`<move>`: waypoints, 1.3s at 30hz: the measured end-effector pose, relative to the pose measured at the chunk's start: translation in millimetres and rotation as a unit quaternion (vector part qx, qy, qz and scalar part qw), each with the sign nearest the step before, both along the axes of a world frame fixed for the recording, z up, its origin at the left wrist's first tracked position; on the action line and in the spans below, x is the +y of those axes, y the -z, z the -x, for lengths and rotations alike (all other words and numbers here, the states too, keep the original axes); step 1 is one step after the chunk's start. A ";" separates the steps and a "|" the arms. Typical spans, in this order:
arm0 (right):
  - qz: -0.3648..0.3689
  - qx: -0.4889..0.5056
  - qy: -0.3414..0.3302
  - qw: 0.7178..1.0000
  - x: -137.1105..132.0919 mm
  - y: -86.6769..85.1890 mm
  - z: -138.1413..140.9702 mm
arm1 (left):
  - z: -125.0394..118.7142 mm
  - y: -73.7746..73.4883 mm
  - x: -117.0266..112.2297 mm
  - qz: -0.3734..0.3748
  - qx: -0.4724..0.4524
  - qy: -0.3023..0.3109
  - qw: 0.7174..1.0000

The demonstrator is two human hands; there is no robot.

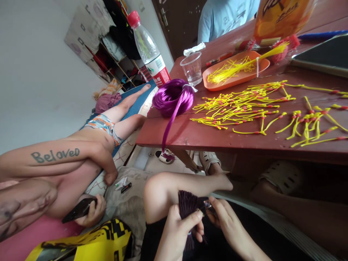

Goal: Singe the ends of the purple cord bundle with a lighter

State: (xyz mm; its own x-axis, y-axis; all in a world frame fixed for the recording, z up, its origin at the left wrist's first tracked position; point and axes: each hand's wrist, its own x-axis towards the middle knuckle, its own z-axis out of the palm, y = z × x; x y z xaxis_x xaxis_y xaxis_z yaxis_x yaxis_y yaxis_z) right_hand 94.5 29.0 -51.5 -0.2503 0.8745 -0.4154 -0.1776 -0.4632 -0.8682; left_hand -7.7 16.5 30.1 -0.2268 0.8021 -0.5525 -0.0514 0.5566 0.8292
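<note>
A thick bundle of dark purple cords (187,201) is gripped in my left hand (178,226), above my lap. Its cut ends fan out above my fingers, and more strands hang below them. My right hand (224,219) is closed just to the right, its fingertips around a small shiny thing (207,204) too small to name. That thing is close to my left thumb; whether it touches the cords I cannot tell. A coiled hank of bright purple thread (174,98) lies on the table's left end, its tail hanging over the edge.
On the red table (163,132) are many knotted yellow cords (239,105), an orange tray (217,86) of yellow strands, a plastic cup (191,69), a bottle (150,54) and a tablet-like device (323,54). A person with a phone (80,209) lies at left; another person's blue shirt (225,18) shows behind.
</note>
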 end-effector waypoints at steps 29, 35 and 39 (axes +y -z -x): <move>0.007 0.012 0.006 1.000 1.0 -3.5 -1.8 | -0.9 -4.7 3.7 -0.005 0.001 0.000 1.000; 0.010 0.081 0.023 0.996 3.6 -2.5 -2.6 | 1.3 -0.9 3.1 -0.012 0.002 -0.014 1.000; -0.049 0.167 0.000 0.985 6.2 -13.5 1.8 | 0.8 8.0 3.2 -0.028 0.003 -0.036 0.999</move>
